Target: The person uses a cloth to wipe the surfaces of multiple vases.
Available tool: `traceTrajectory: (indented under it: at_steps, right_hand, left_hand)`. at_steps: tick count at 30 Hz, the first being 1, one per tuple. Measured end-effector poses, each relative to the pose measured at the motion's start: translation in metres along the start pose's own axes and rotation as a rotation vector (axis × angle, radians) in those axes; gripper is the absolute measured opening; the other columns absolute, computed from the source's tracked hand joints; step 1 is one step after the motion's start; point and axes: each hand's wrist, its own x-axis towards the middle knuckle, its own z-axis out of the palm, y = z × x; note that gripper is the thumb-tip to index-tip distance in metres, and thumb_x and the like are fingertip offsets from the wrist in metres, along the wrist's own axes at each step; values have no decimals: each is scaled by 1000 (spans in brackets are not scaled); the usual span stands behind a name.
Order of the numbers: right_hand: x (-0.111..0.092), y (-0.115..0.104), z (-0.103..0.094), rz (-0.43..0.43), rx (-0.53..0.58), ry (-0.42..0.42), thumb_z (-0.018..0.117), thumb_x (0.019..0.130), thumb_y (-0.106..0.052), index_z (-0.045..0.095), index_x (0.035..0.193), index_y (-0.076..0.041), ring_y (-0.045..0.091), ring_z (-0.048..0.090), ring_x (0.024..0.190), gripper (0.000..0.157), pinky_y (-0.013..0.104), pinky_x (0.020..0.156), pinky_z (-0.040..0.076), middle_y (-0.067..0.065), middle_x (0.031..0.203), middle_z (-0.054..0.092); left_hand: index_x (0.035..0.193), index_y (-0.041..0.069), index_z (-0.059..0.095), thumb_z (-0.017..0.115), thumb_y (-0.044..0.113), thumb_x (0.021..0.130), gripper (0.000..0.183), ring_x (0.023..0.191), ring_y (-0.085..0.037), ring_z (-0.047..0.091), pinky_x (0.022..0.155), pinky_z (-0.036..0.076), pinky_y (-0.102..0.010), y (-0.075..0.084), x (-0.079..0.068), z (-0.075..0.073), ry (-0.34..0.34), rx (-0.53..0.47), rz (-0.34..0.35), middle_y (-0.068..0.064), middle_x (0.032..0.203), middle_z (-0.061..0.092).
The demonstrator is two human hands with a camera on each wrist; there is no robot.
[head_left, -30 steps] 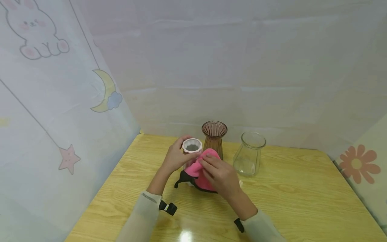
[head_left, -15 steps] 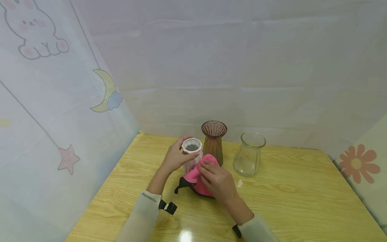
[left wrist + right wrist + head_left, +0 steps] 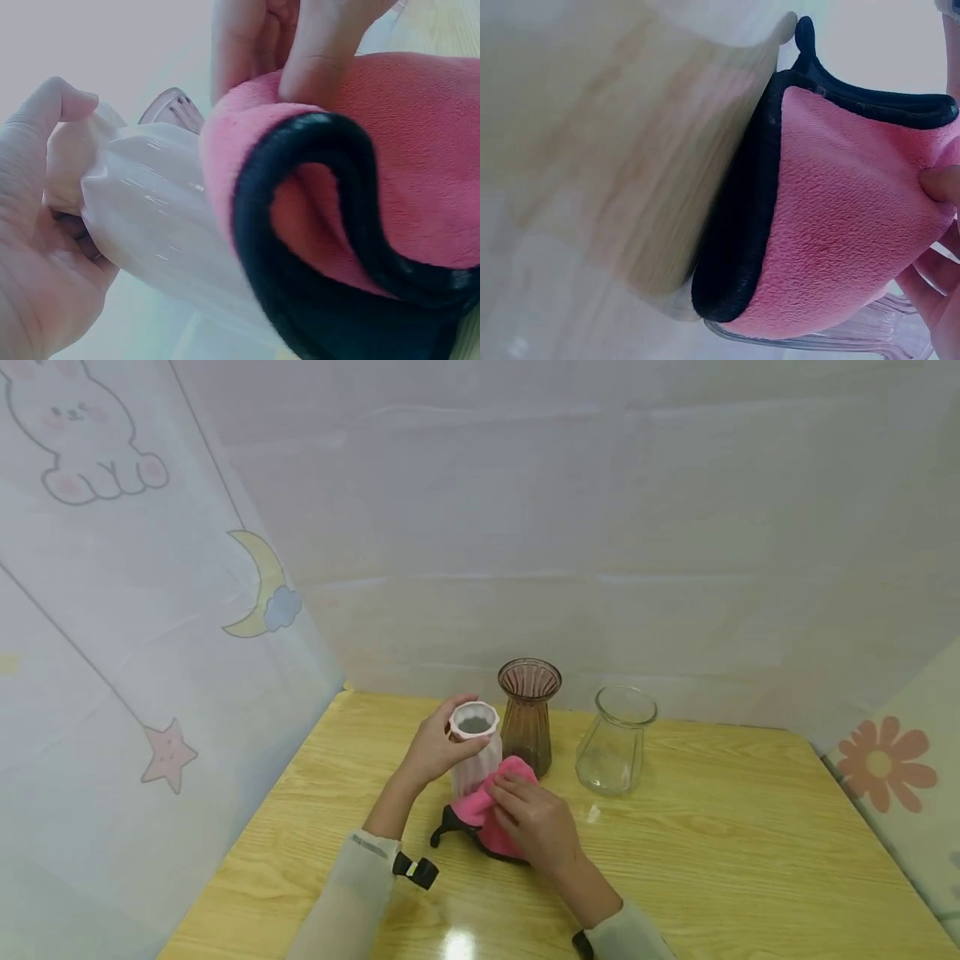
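I find my left hand [image 3: 435, 749] gripping the white vase [image 3: 478, 768] beside the brown vase [image 3: 527, 727], my right hand [image 3: 543, 828] pinching a pink cloth [image 3: 840, 214] at the white one's lower side; wiping appears underway (remainder undeterminable).

Yellow wood-grain table [image 3: 750, 860]; upright on it: brown glass vase [image 3: 528, 727], clear glass vase [image 3: 611, 756]; white vase [image 3: 476, 770], base hidden.

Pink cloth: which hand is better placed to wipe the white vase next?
Probably the right hand: it holds the pink cloth by the vase's lower part. The left hand grips the white vase near its rim, so seems better placed to steady it.
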Motion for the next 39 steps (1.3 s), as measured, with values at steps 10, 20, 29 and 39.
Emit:
traceTrajectory:
  at_steps: [10, 20, 29, 39]
  right_hand:
    - [2, -6, -5, 56, -36, -99, 90, 73, -11, 82, 104, -12, 17, 75, 94, 32, 33, 79, 60, 3, 100, 78]
    - [24, -2, -29, -48, -37, 19, 89, 70, -6, 80, 106, -6, 22, 75, 95, 36, 36, 77, 61, 9, 104, 77]
    - [45, 0, -39, -99, -27, 70, 86, 75, -6, 78, 111, -4, 25, 74, 100, 37, 38, 79, 61, 11, 109, 76]
    - [50, 4, -30, -102, -54, 52, 88, 73, -7, 78, 111, -5, 25, 73, 102, 39, 37, 84, 60, 9, 107, 77]
  left_hand:
    - [156, 12, 35, 79, 14, 86, 82, 121, -29, 56, 92, 51, -35, -2, 1, -2, -44, -81, 21, -14, 141, 54]
    - [143, 7, 47, 88, 30, 78, 80, 117, -25, 57, 95, 52, -46, 2, 0, 12, 152, 112, 4, -10, 133, 56]
    - [142, 7, 52, 88, 35, 78, 79, 114, -27, 60, 96, 51, -49, 8, 1, 8, 146, 145, -31, -9, 128, 61]
    - [142, 11, 54, 87, 32, 79, 74, 119, -28, 58, 101, 45, -56, 9, 0, 4, 116, 140, -55, -9, 130, 62]
